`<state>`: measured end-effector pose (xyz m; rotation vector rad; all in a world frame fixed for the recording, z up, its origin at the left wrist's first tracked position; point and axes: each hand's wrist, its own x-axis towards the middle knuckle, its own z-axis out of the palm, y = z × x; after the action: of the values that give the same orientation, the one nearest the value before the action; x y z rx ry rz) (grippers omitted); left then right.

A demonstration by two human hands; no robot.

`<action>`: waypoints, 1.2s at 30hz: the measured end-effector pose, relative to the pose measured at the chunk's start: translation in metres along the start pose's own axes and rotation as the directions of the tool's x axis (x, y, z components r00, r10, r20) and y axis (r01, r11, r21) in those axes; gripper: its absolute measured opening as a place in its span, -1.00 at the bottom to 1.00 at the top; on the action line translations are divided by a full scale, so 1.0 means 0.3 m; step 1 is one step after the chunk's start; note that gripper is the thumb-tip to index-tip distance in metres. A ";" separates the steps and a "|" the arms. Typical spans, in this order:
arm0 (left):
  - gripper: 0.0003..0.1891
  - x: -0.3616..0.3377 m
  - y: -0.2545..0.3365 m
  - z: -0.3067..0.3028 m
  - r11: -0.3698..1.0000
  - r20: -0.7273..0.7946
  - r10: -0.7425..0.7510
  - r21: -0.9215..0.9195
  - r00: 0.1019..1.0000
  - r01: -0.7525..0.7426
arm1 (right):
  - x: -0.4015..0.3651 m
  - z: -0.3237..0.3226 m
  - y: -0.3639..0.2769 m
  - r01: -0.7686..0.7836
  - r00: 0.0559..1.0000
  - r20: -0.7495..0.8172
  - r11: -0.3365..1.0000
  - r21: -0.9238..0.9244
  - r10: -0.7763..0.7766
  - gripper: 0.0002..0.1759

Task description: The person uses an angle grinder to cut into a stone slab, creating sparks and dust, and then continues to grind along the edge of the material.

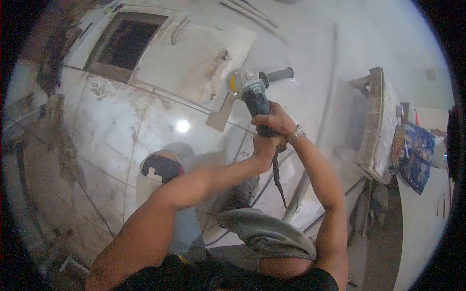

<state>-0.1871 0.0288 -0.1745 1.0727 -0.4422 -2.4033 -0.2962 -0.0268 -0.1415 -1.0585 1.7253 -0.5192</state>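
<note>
An angle grinder is held in both hands, its disc end pointing away from me. My right hand, with a metal-band watch at the wrist, wraps round the grinder's dark body. Just behind it, my left hand is closed round the rear end, and its fingers are partly hidden. The side handle sticks out to the right, untouched. A yellow-marked guard and disc sit over a pale slab. Below the disc lies a narrow tile strip. The power cord hangs from the rear.
A dark rectangular opening is in the tiled surface at upper left. Dusty floor tiles extend across the left. A wooden-framed piece stands at right, beside a blue printed bag. My bent knee is at centre left.
</note>
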 end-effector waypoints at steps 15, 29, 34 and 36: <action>-0.88 0.127 0.059 0.025 0.990 0.047 0.041 -0.138 0.998 -0.035 | 0.110 -0.059 0.018 0.044 0.997 -0.068 0.990 0.136 -0.035 -0.62; -0.89 0.209 0.077 -0.022 0.918 0.187 0.205 0.303 0.961 -0.255 | 0.178 -0.083 0.027 0.052 0.993 -0.114 0.988 0.149 -0.036 -0.57; -0.94 0.215 0.141 0.020 0.998 0.125 -0.026 -0.058 0.992 0.034 | 0.182 -0.127 -0.044 -0.070 0.985 -0.151 0.992 0.107 0.086 -0.59; -0.94 0.186 0.139 0.024 0.999 0.095 -0.048 -0.018 0.994 0.050 | 0.172 -0.097 -0.008 -0.018 0.995 -0.101 0.996 0.087 0.027 -0.56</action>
<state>-0.2133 -0.0353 -0.1846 0.9742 -0.4270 -2.5045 -0.3273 -0.0754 -0.1551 -0.9649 1.7857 -0.6376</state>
